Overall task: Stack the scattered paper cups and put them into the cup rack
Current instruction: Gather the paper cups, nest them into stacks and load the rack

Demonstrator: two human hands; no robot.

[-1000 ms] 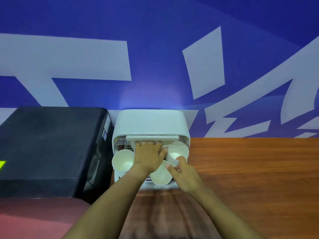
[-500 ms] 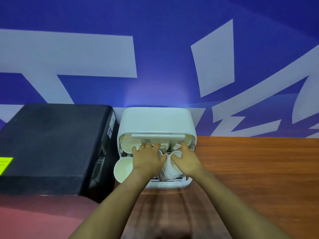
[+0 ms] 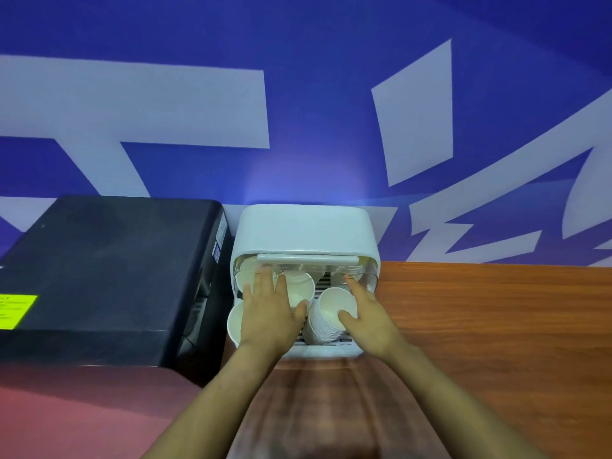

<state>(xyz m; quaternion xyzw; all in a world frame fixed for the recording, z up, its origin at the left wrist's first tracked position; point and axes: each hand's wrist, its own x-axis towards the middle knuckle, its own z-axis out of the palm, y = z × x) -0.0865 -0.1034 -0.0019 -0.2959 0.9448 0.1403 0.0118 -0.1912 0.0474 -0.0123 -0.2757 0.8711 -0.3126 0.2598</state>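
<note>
The wall across the top of the frame is deep blue with large pale grey-white shapes. The cup rack at centre is white, as are the paper cups. At left, a black box bears a yellow-green label, its print too blurred to read. The table is reddish-brown woodgrain.

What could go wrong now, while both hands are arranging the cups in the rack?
1. The stack leans under the right hand; it may topple if released.
2. One cup hangs over the rack edge beside the left hand; it might fall out.
</note>
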